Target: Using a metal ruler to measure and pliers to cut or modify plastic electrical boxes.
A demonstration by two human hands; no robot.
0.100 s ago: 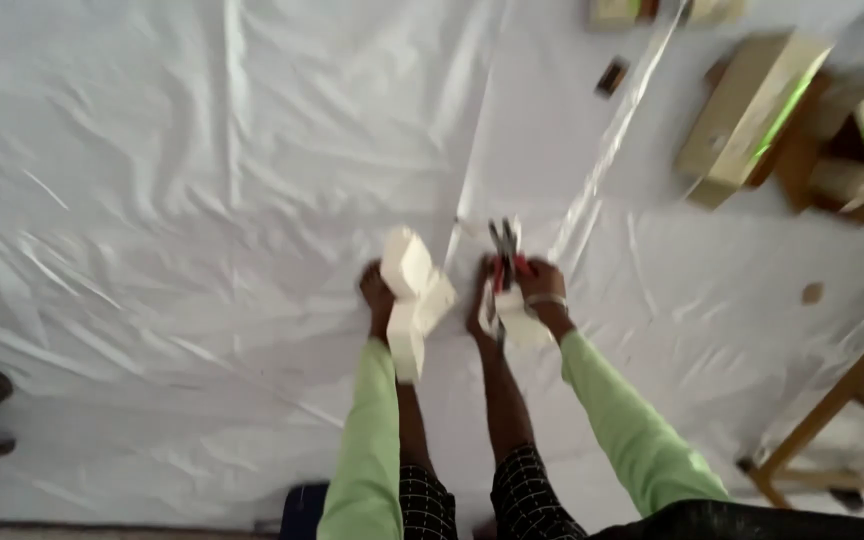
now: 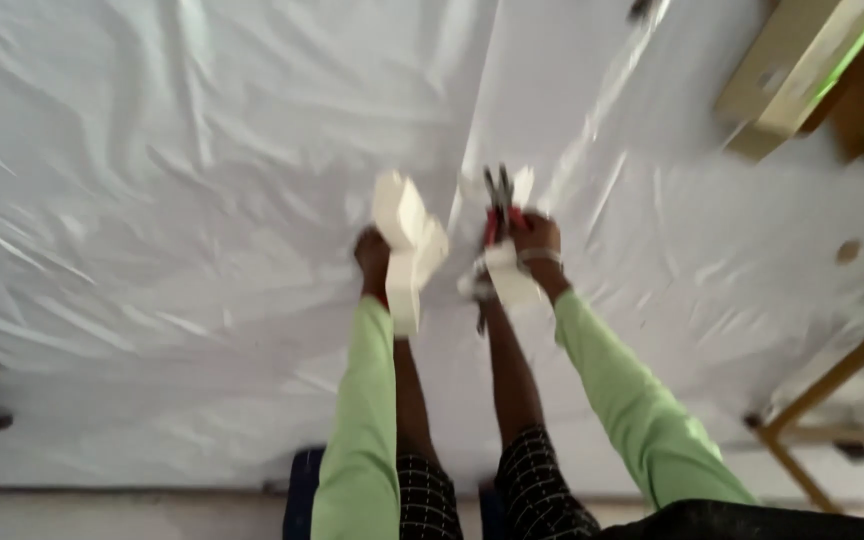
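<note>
White folded pieces of stiff material are gripped in the left hand; red-handled scissors are clasped by the right hand above white plastic sheeting.

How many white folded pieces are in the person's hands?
2 that I can tell. One white folded piece is in the left hand; another white piece is with the scissors at the right hand. Blur may hide more.
</note>
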